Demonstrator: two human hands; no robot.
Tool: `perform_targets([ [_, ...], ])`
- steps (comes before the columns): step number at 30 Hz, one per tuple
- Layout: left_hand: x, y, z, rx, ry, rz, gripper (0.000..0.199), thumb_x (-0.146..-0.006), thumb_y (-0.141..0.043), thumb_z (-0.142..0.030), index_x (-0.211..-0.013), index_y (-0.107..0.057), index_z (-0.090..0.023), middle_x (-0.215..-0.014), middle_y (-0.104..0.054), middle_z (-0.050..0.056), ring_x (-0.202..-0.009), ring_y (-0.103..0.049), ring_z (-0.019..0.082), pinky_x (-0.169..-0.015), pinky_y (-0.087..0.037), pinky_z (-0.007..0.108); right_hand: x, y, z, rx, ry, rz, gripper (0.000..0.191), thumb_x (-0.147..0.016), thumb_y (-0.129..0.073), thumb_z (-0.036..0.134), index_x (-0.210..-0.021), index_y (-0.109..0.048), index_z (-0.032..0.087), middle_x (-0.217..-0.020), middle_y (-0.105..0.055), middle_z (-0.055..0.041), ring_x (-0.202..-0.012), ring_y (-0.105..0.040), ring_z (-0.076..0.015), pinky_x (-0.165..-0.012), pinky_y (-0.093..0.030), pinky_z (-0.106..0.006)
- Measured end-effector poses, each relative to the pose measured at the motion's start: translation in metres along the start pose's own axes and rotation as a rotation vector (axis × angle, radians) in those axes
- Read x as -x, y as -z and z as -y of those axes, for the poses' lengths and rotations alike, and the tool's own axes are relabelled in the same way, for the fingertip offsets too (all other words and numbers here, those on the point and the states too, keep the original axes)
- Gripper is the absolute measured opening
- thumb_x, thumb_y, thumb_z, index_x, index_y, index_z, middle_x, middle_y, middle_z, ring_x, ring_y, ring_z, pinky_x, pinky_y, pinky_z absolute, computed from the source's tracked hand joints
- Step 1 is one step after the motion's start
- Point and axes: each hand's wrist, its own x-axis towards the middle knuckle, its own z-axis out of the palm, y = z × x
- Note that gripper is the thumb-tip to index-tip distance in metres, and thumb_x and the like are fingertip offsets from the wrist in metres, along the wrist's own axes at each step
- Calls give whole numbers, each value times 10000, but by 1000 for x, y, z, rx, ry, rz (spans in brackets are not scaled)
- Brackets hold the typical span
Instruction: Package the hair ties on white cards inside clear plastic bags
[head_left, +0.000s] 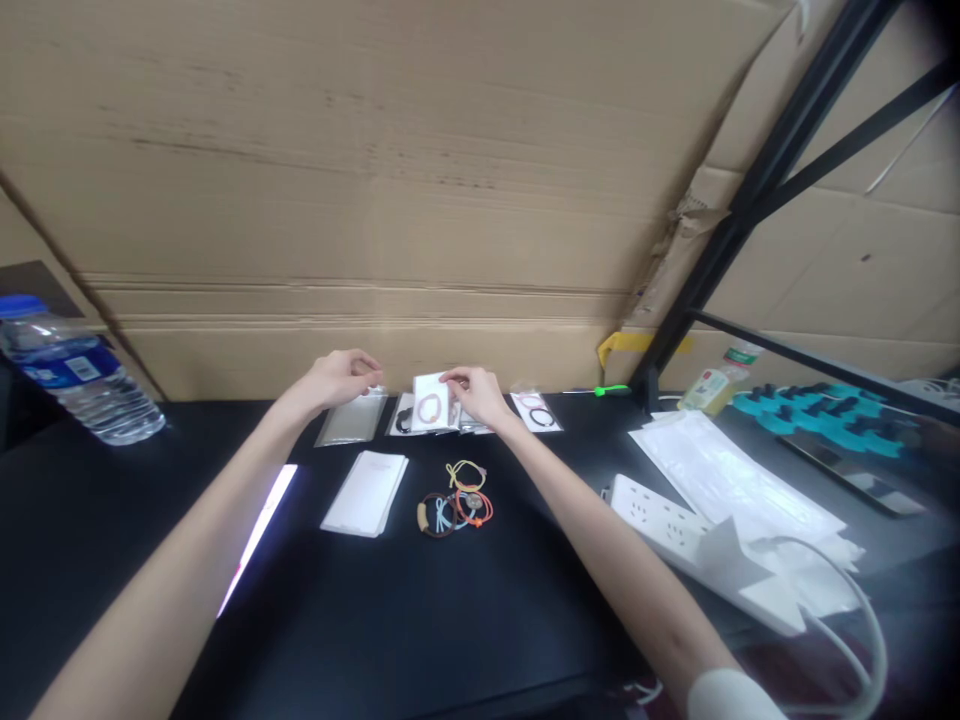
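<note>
Head view: right hand (480, 392) pinches bracelet card (430, 404), far middle of table (337, 630); left hand (339, 378) curled at clear sleeves (351, 420), grip unclear. Bagged bracelets (538, 411) far look done; loose bracelets (472, 501) nearer seem unpacked.

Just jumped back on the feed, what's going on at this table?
A person's right hand is holding a white card with a pinkish bracelet on it. The left hand is at the far edge of some clear sleeves; whether it touches them is unclear. Nearer the person are a stack of blank-looking cards and, beside it, several loose bracelets. Another card with a dark bracelet lies beyond the right hand.
</note>
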Motion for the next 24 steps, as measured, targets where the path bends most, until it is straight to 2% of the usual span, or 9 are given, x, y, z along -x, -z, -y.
perform_targets([
  [5,-5,6,13,-237,104,-19,427,-787,-742,-519,-1100,-777,-230,-1193,-815,145,-1110,-759,391,-946,-583,441,5,-4,4,207,34,7,273,-1031,-582,213,-1179,-809,234,-1151,-830,-69,-1022,-775,-232,-976,-558,-343],
  [10,-2,7,22,-491,210,124,530,-808,-730,-534,-1180,-766,-157,-1294,-751,271,-1207,-695,518,-999,-536,611,7,-3,7,376,51,21,313,-1044,-542,211,-1219,-799,248,-1204,-814,-78,-1118,-761,-268,-973,-550,-350],
  [15,4,1,18,-557,250,183,598,-712,-799,-499,-1212,-753,-174,-1304,-746,283,-1200,-697,521,-982,-533,596,9,-2,12,457,59,37,334,-1049,-530,199,-1244,-794,259,-1256,-794,-81,-1163,-748,-275,-986,-545,-346],
  [20,8,-9,11,-547,263,225,841,-515,-918,-597,-1212,-744,-159,-1313,-734,306,-1231,-676,543,-989,-529,578,10,-2,15,477,98,46,334,-1044,-520,178,-1210,-800,251,-1284,-777,-78,-1196,-729,-272,-1010,-541,-351],
  [24,8,-16,9,-578,282,230,916,-529,-919,-574,-1295,-705,-122,-1346,-709,328,-1252,-672,523,-1000,-533,556,11,-2,17,501,113,57,339,-1055,-506,188,-1211,-801,248,-1323,-752,-94,-1218,-712,-268,-1031,-537,-363],
])
